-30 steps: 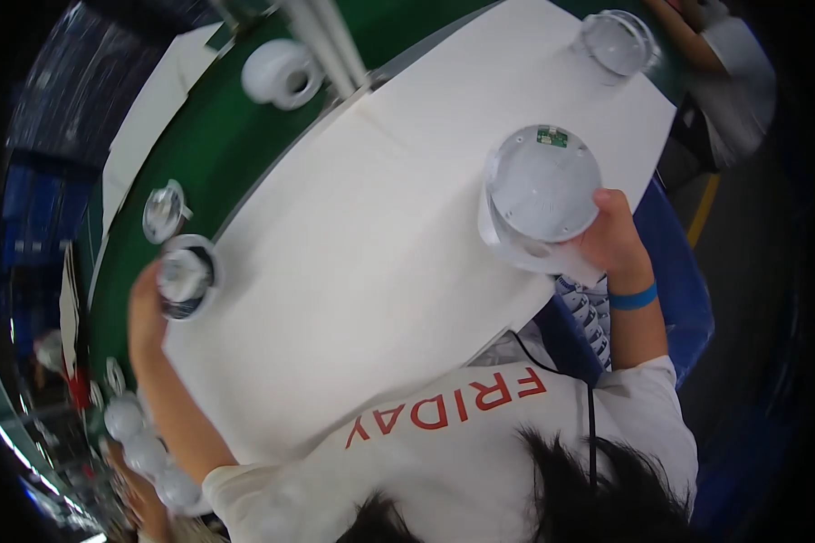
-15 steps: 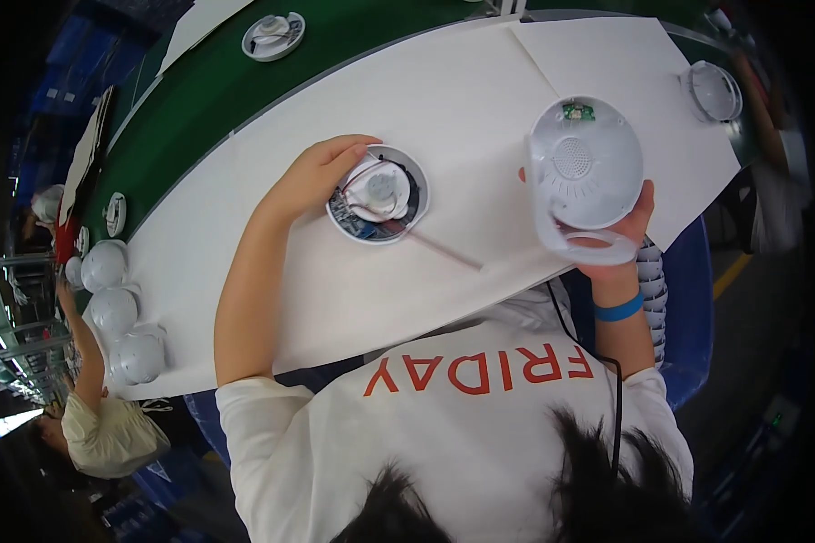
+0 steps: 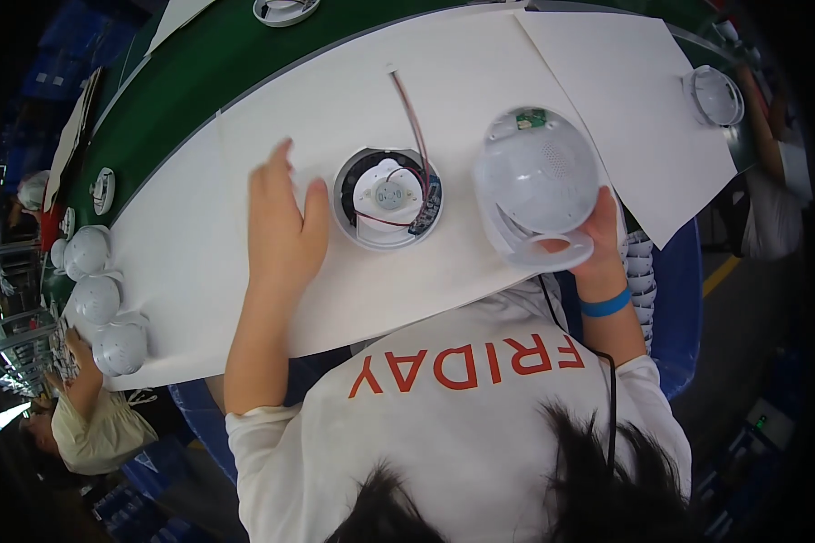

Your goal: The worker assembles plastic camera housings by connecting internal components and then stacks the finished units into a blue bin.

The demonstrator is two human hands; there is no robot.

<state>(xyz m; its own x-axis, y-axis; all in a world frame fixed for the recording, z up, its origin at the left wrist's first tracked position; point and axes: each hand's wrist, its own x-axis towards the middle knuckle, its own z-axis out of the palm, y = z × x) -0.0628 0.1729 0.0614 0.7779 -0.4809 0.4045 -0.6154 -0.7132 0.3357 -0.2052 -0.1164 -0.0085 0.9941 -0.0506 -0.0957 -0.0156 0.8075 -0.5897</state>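
A round white base unit (image 3: pixel 364 234) lies on the table in front of me, its inside facing up. It holds a white disc-shaped part (image 3: pixel 388 194) and a dark circuit board (image 3: pixel 426 206). A red-and-dark wire lead (image 3: pixel 409 113) runs from it toward the far side and ends in a small white plug. My left hand (image 3: pixel 285 217) is just left of the base, apart from it, fingers spread and empty. To the right, my right hand (image 3: pixel 600 237) grips a white round plastic housing (image 3: pixel 552 185) with a loop handle; a small green board (image 3: pixel 531 118) shows inside its far end.
Several white domed housings (image 3: pixel 119 347) stand along the table's left end. Beyond the white table (image 3: pixel 199 299) runs a green belt (image 3: pixel 217 54) carrying a round unit (image 3: pixel 285 7). Another clear-white housing (image 3: pixel 717 96) is at far right. Co-workers sit on both sides.
My left hand has let go of the base and moved left. The base has been turned, its wire lead now pointing away from me. The housing in my right hand has shifted left.
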